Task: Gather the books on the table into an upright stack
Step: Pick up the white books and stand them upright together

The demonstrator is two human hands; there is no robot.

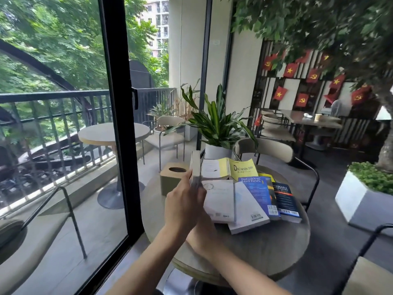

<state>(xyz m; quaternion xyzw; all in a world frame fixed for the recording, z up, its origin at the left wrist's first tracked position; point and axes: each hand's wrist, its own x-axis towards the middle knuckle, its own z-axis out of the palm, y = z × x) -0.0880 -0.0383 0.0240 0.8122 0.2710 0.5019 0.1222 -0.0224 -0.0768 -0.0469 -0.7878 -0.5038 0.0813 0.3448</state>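
A pale book [195, 167] stands upright on its edge at the left side of the round table [265, 250]. My left hand [182, 206] grips it from the left, thumb on its cover. My right hand [203, 231] reaches in behind the left hand and presses the book's right side; its fingers are mostly hidden. Several books lie flat and overlapping to the right: a yellow one [238, 169], a white one [219, 201], a pale one [248, 211], a blue one [259, 194] and a dark one [286, 202].
A wooden tissue box [171, 179] sits at the table's left edge, just behind the upright book. A potted plant [217, 133] stands at the far edge. A chair [268, 149] faces me across the table. A black-framed glass door [119, 124] is close on the left.
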